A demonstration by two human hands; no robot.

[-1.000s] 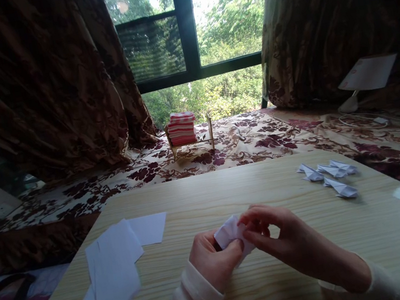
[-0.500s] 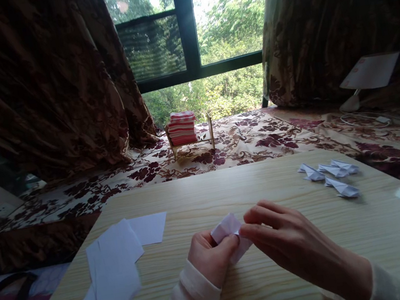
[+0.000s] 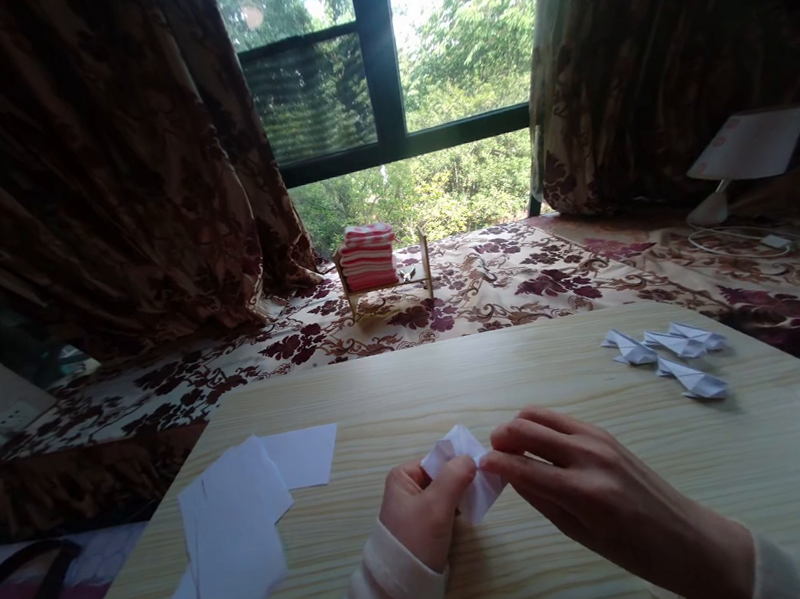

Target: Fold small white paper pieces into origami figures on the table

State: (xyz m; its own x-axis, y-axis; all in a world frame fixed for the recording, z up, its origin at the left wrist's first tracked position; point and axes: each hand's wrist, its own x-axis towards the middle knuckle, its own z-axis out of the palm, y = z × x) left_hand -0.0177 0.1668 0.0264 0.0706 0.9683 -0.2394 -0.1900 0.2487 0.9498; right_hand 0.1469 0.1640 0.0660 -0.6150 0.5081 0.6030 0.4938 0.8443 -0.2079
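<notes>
White creased paper (image 3: 481,499) is up over the middle of the table (image 3: 384,391), toward the near edge, and the left hand (image 3: 422,511) has it pinched, thumb flat on top! On its right side, the right hand (image 3: 586,472), fingertips bunched nearly together and touching the paper, though whether gripping I can't tell. Over by the far right corner, 4 folded paper pieces (image 3: 695,380); near the left edge, loose sheets (image 3: 236,533).
</notes>
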